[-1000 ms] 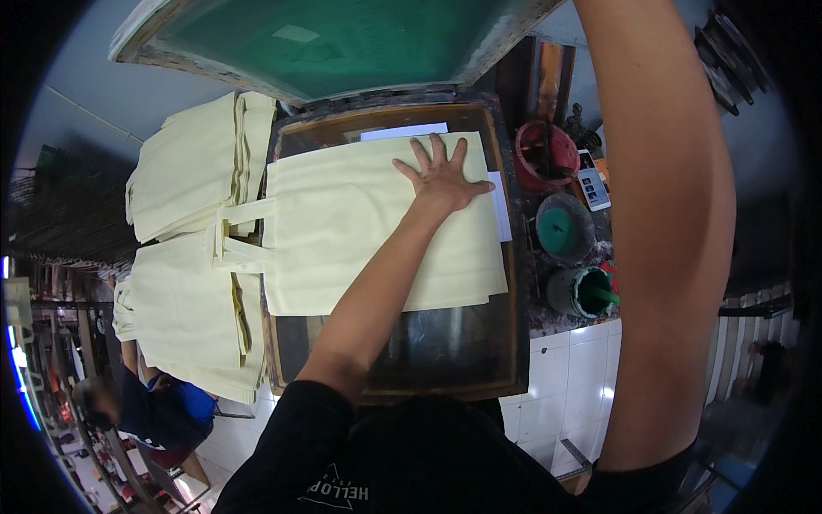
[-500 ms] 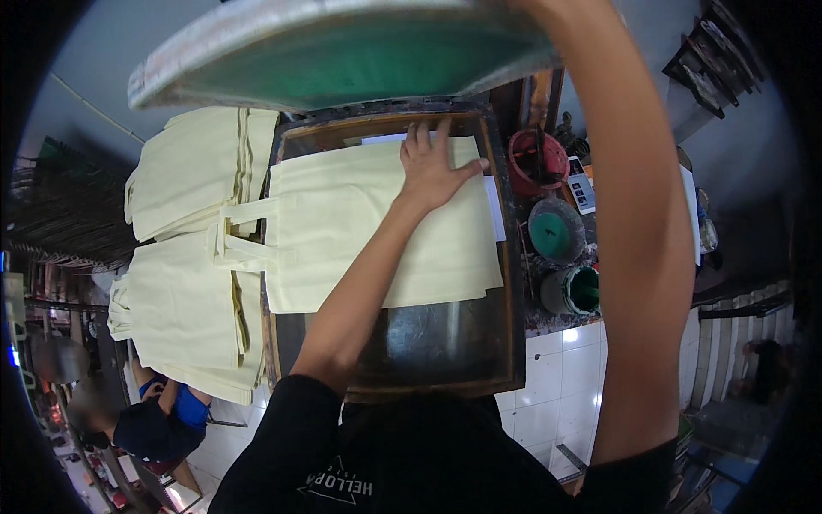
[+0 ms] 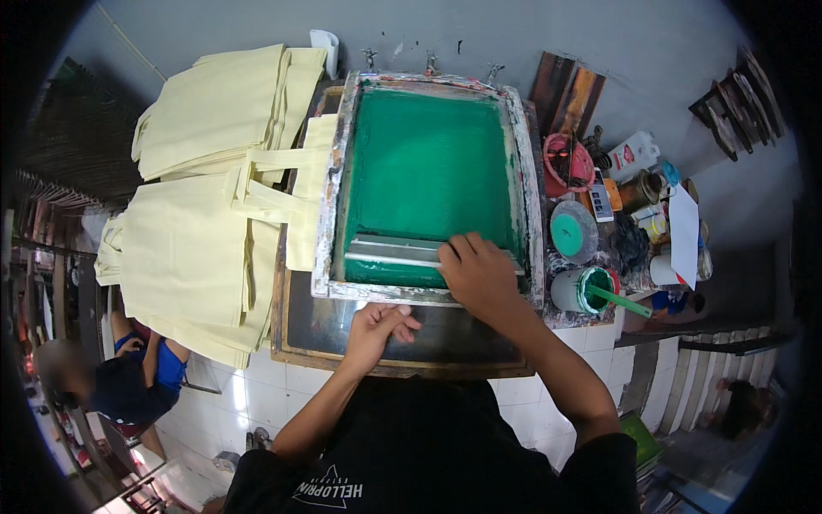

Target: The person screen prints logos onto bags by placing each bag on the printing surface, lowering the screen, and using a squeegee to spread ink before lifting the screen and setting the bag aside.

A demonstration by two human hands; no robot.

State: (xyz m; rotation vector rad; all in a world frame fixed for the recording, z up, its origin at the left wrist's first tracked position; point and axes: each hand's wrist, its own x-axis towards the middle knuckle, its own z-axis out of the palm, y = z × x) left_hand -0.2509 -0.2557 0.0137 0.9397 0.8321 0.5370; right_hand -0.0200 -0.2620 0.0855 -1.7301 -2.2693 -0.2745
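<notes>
A screen-printing frame [image 3: 323,231] with a paint-flecked rim lies flat over a cream tote bag [image 3: 310,184]; only the bag's handle end shows at the left. Green ink coats the mesh [image 3: 432,158]. Across the near end of the mesh rests a metal squeegee [image 3: 390,253], its right part gripped by my right hand [image 3: 484,274], fingers wrapped over it. Just below the frame's near rim is my left hand [image 3: 381,337], palm turned up, with loosely bent fingers and nothing visible in them.
Stacks of cream tote bags [image 3: 184,248] lie at the left. At the right stand an ink tub [image 3: 574,291] with a green-handled spatula, a bowl of green ink [image 3: 572,233], a pink bucket [image 3: 568,163] and a phone [image 3: 601,201]. A seated person [image 3: 137,377] is at lower left.
The raised screen has come down flat over the bag. My left hand has left the bag and drawn back toward me; my right hand has moved from the screen's edge to the squeegee.
</notes>
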